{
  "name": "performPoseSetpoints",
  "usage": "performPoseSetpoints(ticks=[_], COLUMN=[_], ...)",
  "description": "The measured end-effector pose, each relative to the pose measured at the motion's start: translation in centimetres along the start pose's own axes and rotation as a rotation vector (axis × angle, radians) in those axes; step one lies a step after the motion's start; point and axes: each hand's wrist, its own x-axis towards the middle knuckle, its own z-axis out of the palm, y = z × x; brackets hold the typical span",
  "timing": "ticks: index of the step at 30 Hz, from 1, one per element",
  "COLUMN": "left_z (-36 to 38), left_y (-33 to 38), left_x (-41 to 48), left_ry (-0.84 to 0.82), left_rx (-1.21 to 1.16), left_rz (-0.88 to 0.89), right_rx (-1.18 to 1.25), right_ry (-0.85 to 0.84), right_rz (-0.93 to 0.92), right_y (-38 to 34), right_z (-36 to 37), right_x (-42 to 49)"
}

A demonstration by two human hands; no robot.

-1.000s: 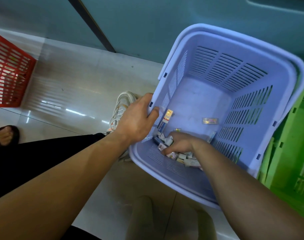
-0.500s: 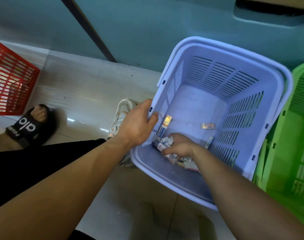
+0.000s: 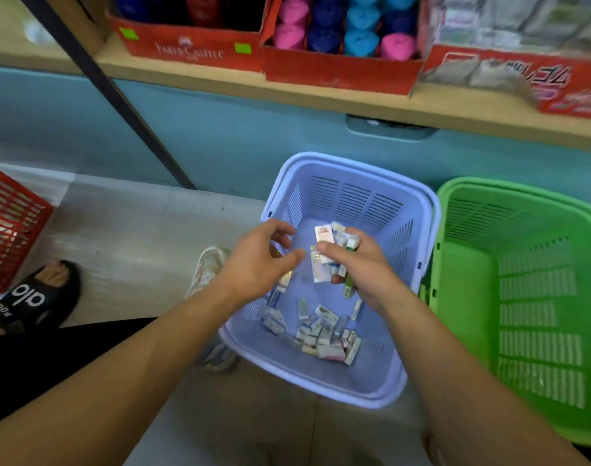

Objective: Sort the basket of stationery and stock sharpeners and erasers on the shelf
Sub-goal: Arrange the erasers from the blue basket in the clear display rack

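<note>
A long wooden shelf [image 3: 287, 95] runs far above both hands. Red boxes [image 3: 341, 74] stand on it in a row, and the middle one holds pink and blue round things. The shiny grey floor [image 3: 136, 237] spreads out to the left of the left hand.

A big green basket [image 3: 522, 331] sits on the floor just to the right of the right hand. The purple basket [image 3: 354, 169] stands right under both hands, close beside the green one. A red basket [image 3: 11, 230] sits far to the left of the left hand, at the edge of the view.

Both arms reach forward over the purple basket. The left hand [image 3: 257, 264] hangs over the basket's left side. Its fingers are bent a little and loose, and it holds nothing. Its fingertips are very near the packs in the other hand.

The right hand [image 3: 364, 264] is closed tight round a bunch of small packs [image 3: 324, 237], which stick up out of its fingers. A green stick [image 3: 349, 289] pokes out under this hand.

A foot in a black sandal [image 3: 35, 297] rests on the floor far to the left of the left hand. A white shoe [image 3: 206, 267] lies just left of the left wrist, beside the purple basket.

A pile of small packs [image 3: 321, 334] lies on the bottom of the purple basket, below both hands.
</note>
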Motion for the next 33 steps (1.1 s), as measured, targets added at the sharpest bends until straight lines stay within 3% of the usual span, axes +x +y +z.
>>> performPoseSetpoints(ticks=[3, 10, 21, 26, 33], left_z=[2.0, 2.6, 5.4, 6.4, 7.0], left_y=[2.3, 5.0, 4.3, 3.3, 0.8], left_x=[-0.7, -0.9, 0.9, 1.9, 3.4], left_ry=[-0.149, -0.132, -0.055, -0.090, -0.130], left_rx=[-0.276, -0.520, -0.696, -0.722, -0.767], left_rz=[-0.064, -0.107, -0.274, -0.296, -0.469], right_rx=[0.058, 0.110, 0.030, 0.011, 0.070], right_ry=[-0.006, 0.064, -0.017, -0.003, -0.049], right_rz=[-0.044, -0.073, 0.020, 0.059, 0.152], right_y=[-2.5, -3.6, -1.1, -0.3, 0.8], right_z=[-0.4, -2.6, -3.3, -2.7, -3.0], right_x=[-1.9, -3.5, -1.9, -0.3, 1.4])
